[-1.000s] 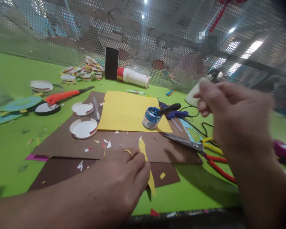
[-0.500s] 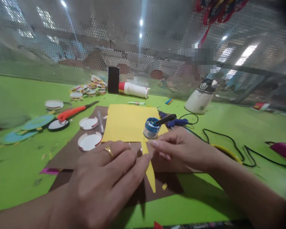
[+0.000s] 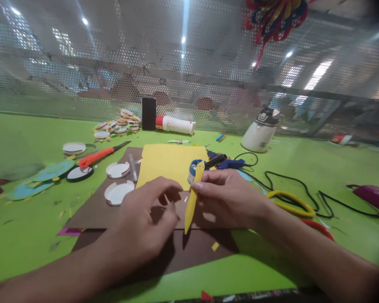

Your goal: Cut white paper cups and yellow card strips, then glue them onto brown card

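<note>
Pinched between the thumb and fingers of my right hand (image 3: 232, 191) is a narrow yellow paper strip (image 3: 191, 206), its pointed end hanging down toward me. My left hand (image 3: 151, 214) hovers just left of the strip, fingers curled but apart, with nothing in it. Behind the strip stands a small glue jar (image 3: 194, 170) with a blue rim, partly hidden, and a dark handle (image 3: 216, 160) sticks out of it. The jar is on a yellow paper sheet (image 3: 167, 162), which lies over brown card (image 3: 93, 210). A tiny yellow scrap (image 3: 215, 246) rests on the lower brown card.
Left are white round lids (image 3: 118, 194), an orange-handled knife (image 3: 96, 158) and blue discs (image 3: 55, 169). A blue glue gun (image 3: 230, 163) with black cord, yellow-handled scissors (image 3: 292, 202) and a white jug (image 3: 260, 134) are right. White cups (image 3: 178, 125) lie at the back.
My right hand has lifted the yellow strip and turned it, so its point now leans left. My left hand has let go of it and drawn back, fingers curling. The view has tilted slightly upward.
</note>
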A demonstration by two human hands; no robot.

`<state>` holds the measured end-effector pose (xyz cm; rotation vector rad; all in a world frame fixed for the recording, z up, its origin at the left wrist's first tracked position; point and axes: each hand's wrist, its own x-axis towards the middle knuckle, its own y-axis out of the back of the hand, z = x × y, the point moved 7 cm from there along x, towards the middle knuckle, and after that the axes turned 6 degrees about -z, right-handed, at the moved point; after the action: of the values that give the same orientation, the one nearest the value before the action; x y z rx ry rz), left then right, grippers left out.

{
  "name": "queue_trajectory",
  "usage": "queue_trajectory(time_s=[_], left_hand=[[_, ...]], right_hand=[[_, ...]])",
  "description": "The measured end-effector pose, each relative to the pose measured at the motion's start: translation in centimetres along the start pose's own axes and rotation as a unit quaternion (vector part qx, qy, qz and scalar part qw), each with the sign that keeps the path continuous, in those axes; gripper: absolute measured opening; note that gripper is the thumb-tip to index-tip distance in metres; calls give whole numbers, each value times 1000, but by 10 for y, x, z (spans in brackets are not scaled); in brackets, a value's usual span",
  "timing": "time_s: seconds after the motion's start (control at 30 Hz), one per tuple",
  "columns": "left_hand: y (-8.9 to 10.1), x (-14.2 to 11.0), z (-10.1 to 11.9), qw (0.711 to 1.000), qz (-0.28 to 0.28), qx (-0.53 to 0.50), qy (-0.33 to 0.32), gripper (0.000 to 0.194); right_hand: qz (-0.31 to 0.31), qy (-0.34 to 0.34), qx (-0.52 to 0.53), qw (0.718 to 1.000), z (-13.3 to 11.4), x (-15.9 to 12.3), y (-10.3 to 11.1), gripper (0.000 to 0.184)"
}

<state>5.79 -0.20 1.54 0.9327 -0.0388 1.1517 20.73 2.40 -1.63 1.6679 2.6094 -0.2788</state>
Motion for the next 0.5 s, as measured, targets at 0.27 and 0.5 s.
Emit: queue_trajectory(time_s=[0.27, 0.5], left_hand=[[-38, -1, -23, 899, -196, -319, 228, 41], [-46, -3, -20, 886, -225, -318, 251, 33]], right_hand=[[37, 45, -113, 992, -5, 1, 4, 29], [27, 39, -104, 993, -3, 2, 0, 31]])
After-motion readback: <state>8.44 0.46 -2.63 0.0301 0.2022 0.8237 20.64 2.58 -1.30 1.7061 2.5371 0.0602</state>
